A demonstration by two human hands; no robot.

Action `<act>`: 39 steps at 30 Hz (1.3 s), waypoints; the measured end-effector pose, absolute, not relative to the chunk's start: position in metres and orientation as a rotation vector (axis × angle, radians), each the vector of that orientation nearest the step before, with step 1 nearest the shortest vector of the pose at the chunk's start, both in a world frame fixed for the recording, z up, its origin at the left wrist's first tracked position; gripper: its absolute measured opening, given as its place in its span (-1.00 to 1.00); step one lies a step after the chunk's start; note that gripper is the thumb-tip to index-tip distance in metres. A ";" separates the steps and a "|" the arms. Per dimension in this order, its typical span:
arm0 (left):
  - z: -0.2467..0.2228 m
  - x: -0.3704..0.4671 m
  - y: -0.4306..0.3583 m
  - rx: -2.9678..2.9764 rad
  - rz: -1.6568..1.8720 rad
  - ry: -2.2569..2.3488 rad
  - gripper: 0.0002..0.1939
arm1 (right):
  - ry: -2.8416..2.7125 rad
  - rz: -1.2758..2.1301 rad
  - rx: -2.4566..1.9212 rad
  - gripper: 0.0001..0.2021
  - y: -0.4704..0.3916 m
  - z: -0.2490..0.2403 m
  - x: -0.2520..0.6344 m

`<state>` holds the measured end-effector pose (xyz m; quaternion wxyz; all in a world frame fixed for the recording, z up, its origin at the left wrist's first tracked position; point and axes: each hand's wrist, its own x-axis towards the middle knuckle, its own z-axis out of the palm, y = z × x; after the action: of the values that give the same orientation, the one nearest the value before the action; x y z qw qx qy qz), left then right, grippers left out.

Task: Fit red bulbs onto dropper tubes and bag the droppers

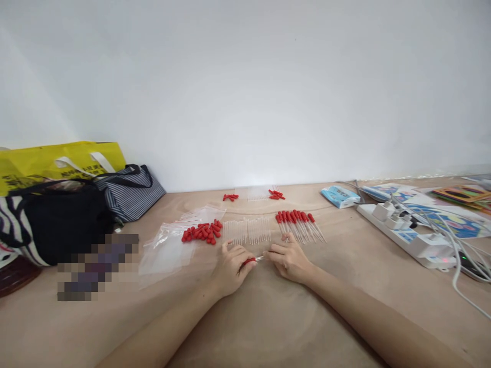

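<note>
Between thumb and fingers, my left hand pinches a red rubber dropper bulb. A thin clear dropper tube runs from the bulb to my right hand, whose fingers are closed on it. How far the tube sits inside the bulb is hidden. Just beyond my hands lies a row of clear tubes. A pile of loose red bulbs rests left of them on clear plastic bags. To the right, several droppers with red bulbs fitted lie side by side.
Near the wall are two small groups of red bulbs and more clear tubes. On the right stand a blue tissue pack and a white power strip with cables. Bags and a blurred-out object occupy the left.
</note>
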<state>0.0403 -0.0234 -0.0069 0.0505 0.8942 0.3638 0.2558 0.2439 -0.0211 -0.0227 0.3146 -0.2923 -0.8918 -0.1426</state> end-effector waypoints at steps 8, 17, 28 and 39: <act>-0.005 0.042 -0.025 2.761 0.770 1.071 -0.82 | -2.333 -0.283 -0.815 -0.78 -0.029 -0.026 0.236; -0.006 0.041 -0.025 2.831 0.727 0.994 -0.79 | -2.380 -0.295 -0.834 -0.77 -0.028 -0.030 0.230; -0.003 0.031 -0.018 2.768 0.810 1.097 -0.87 | -2.344 -0.267 -0.912 -0.84 -0.027 -0.022 0.237; -0.007 0.032 -0.022 2.789 0.903 1.158 -0.73 | -2.340 -0.330 -0.885 -0.82 -0.029 -0.020 0.236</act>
<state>0.0317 -0.0216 -0.0069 -0.0054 0.8848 0.3673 0.2866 0.2362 -0.0286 -0.0196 0.3040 -0.3342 -0.8834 -0.1245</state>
